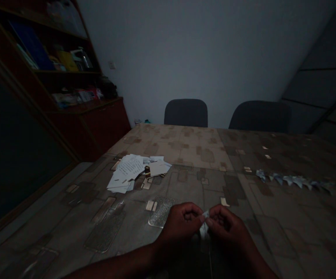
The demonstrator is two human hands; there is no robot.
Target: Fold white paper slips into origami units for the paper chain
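Note:
Near the front edge of the table, my left hand (184, 220) and my right hand (225, 224) meet with thumbs and fingertips pinched. Between them is a small folded piece of pale paper (204, 230), gripped from both sides at its upper part. Its lower end hangs below the thumbs. Dim light hides the finer folds. Farther left lies a loose pile of paper sheets and cards (130, 168), some with printed text. To the right, a row of folded pointed paper pieces (294, 180) lies on the table, apart from my hands.
The table (185, 143) has a patterned brown cover. Two dark chairs (186, 112) stand at its far side before a pale wall. On the left is a wooden shelf cabinet (98, 120) with a kettle (83, 60) and other household items.

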